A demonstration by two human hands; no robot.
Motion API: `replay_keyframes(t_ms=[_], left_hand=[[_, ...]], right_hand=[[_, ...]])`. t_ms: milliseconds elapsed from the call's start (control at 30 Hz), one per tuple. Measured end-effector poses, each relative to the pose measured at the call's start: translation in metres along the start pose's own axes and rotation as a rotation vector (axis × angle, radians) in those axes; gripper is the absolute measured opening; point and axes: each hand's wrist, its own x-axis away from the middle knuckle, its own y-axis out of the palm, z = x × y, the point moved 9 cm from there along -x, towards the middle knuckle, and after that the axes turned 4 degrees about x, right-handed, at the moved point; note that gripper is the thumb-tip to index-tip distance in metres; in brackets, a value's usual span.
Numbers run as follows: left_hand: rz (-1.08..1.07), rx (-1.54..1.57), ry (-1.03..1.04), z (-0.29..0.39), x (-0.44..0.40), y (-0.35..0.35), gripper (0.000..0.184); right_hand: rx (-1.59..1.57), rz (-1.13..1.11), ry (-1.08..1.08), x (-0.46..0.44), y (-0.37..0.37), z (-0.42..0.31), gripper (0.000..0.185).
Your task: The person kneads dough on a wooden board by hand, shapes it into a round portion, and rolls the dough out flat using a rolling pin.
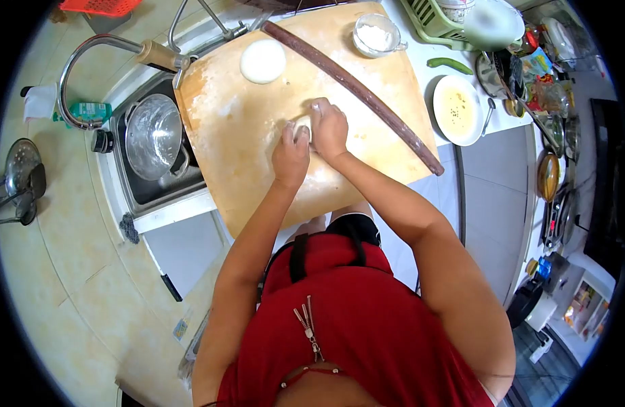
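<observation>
from my remote seat, i list: left hand and right hand, close together, fingers curled in on one small dough, partly hidden, at the middle of the board. large dough: one, round, smooth, resting apart beyond the hands; shaping apparently done. rolling pin: one, diagonal, untouched. flour: in a glass cup, far side. judged unfinished: the small dough, being worked by both hands.

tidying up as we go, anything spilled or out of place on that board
White powder lies loose in patches on the board, and the rolling pin lies askew, its near end at the right edge, where it might get knocked.
</observation>
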Motion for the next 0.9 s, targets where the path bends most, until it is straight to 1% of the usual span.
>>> replay_keyframes(t_ms=[33, 100, 133, 167, 200, 267, 300, 400, 433, 500, 533, 567, 667, 700, 800, 833, 900], left_hand=[[0.012, 0.064, -0.110, -0.008, 0.003, -0.002, 0.043], [0.059, 0.190, -0.318, -0.020, -0.001, -0.004, 0.043], [0.136, 0.215, -0.360, -0.019, -0.004, -0.012, 0.043], [0.210, 0.240, -0.401, -0.018, -0.007, -0.018, 0.043], [0.284, 0.267, -0.442, -0.021, -0.008, -0.023, 0.042], [0.129, 0.377, -0.523, -0.038, -0.019, -0.006, 0.041], [0.051, 0.433, -0.559, -0.045, -0.023, 0.002, 0.041], [-0.078, 0.100, -0.360, -0.014, -0.027, -0.012, 0.042], [-0.062, 0.076, -0.276, -0.008, -0.022, -0.007, 0.043], [-0.036, 0.024, -0.117, 0.005, -0.008, -0.003, 0.044], [0.000, 0.075, -0.192, 0.001, -0.005, -0.007, 0.046], [0.044, 0.126, -0.260, -0.001, -0.006, -0.010, 0.049], [0.117, 0.325, -0.479, -0.015, -0.009, -0.008, 0.056], [0.132, 0.401, -0.557, -0.021, -0.010, -0.006, 0.058], [0.080, 0.290, -0.482, -0.023, -0.027, -0.011, 0.054], [0.044, 0.219, -0.383, -0.020, -0.027, -0.009, 0.051], [-0.035, 0.087, -0.179, -0.009, -0.016, -0.002, 0.046]], right_hand=[[0.136, 0.065, -0.209, 0.002, 0.001, -0.012, 0.012], [0.201, 0.104, -0.289, -0.014, 0.007, -0.021, 0.011], [0.233, 0.122, -0.325, -0.022, 0.010, -0.027, 0.010], [0.268, 0.067, -0.219, -0.036, 0.018, -0.021, 0.013], [0.228, 0.007, -0.125, -0.047, 0.027, -0.012, 0.015], [0.147, -0.115, 0.060, -0.059, 0.043, 0.005, 0.019], [0.053, -0.277, 0.203, -0.055, 0.051, 0.013, 0.026], [-0.281, -0.189, 0.136, -0.026, 0.027, 0.003, 0.028], [-0.212, -0.103, 0.188, -0.008, 0.011, 0.005, 0.023], [-0.015, 0.001, -0.009, 0.002, 0.001, 0.001, 0.020], [0.081, 0.058, -0.116, 0.005, -0.002, -0.005, 0.018], [0.084, 0.111, -0.181, -0.002, -0.001, -0.010, 0.013], [0.196, 0.137, -0.104, -0.042, 0.014, -0.009, 0.013], [0.191, 0.082, -0.049, -0.055, 0.020, -0.007, 0.018], [-0.056, -0.353, 0.250, -0.052, 0.050, 0.010, 0.024], [-0.247, -0.317, 0.290, -0.040, 0.039, 0.005, 0.027], [-0.283, -0.179, 0.206, -0.015, 0.017, 0.003, 0.025]])
